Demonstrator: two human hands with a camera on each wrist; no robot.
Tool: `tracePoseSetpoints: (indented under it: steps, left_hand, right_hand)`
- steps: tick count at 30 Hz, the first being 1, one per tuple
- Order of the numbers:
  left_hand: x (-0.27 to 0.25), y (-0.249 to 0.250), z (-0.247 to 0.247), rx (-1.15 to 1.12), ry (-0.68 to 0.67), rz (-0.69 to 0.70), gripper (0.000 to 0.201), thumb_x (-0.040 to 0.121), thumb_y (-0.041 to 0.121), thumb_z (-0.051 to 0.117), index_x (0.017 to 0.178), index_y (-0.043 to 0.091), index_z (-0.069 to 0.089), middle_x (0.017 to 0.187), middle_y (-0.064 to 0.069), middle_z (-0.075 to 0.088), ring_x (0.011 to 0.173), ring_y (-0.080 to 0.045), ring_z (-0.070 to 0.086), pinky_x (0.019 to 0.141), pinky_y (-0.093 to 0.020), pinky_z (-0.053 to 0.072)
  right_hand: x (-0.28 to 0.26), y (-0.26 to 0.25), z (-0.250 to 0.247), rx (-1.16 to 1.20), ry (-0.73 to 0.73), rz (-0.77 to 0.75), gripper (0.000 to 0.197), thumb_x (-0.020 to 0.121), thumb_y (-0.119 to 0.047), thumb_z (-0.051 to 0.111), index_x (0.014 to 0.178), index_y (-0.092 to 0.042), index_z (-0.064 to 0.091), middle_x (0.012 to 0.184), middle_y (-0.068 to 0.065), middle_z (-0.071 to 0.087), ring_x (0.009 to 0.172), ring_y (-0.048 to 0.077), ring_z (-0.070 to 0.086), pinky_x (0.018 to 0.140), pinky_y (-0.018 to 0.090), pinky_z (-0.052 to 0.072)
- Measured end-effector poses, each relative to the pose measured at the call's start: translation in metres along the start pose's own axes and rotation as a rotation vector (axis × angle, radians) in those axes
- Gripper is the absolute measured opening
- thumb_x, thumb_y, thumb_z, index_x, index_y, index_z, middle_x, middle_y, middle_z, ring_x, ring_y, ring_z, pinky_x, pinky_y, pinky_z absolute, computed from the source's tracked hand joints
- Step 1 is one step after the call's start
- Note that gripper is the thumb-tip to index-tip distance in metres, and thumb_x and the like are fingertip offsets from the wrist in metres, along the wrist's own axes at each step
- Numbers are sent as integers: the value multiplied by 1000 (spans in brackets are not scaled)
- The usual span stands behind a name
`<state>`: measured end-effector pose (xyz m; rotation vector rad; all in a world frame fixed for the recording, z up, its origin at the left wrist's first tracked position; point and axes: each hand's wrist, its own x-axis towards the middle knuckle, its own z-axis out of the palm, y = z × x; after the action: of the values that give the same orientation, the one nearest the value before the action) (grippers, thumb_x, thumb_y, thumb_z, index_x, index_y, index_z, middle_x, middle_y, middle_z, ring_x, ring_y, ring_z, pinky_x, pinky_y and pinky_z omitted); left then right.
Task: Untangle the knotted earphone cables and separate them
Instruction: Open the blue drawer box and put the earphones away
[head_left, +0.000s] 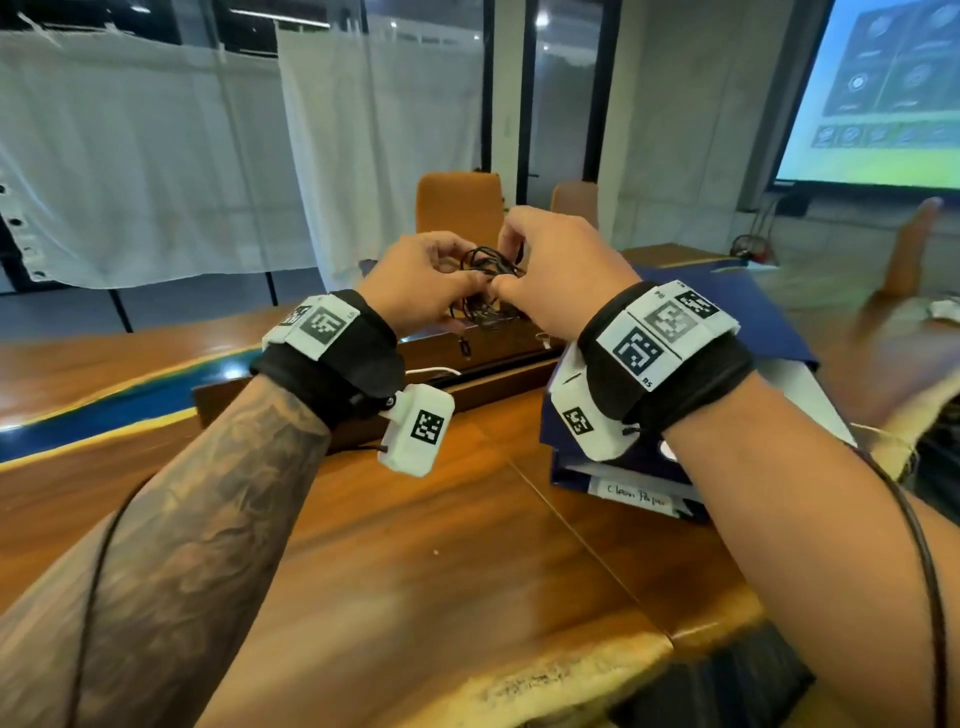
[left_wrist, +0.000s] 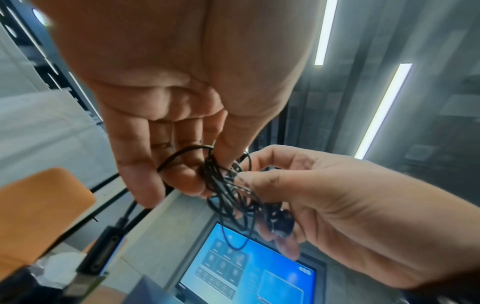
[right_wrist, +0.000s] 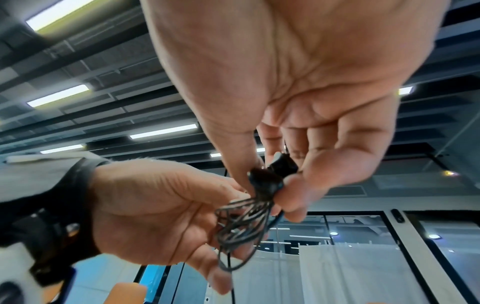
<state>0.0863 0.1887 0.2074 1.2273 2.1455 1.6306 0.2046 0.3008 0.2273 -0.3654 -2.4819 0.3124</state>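
Above table (head_left: 395, 519), both hands pinching earphone cables (head_left: 485, 283).

The table (head_left: 415, 545), lower centre of the head view, is glossy varnished wood. The thin black cables (head_left: 488, 270) look smooth and rubbery. Black cloth wristbands (head_left: 332, 374) carry matt white plastic blocks (head_left: 415, 436).

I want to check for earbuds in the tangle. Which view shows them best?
The right wrist view: black earbud housings sit pinched in the right hand's fingers. The left wrist view shows one dark bud, partly hidden. The head view shows only looped black cable.
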Motion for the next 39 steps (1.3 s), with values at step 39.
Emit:
tracePoseSetpoints:
  steps: [39]
  left_hand:
    - [38,3,113,881,-428,52,44,81,24,79,118,18,56,104,2,60,93,-22,60,74,-34,50]
  right_hand:
    - [17,116,-8,-218,-971,25,18,93,-23,73,109,-20,65,106,0,71,81,6,68,67,23,59]
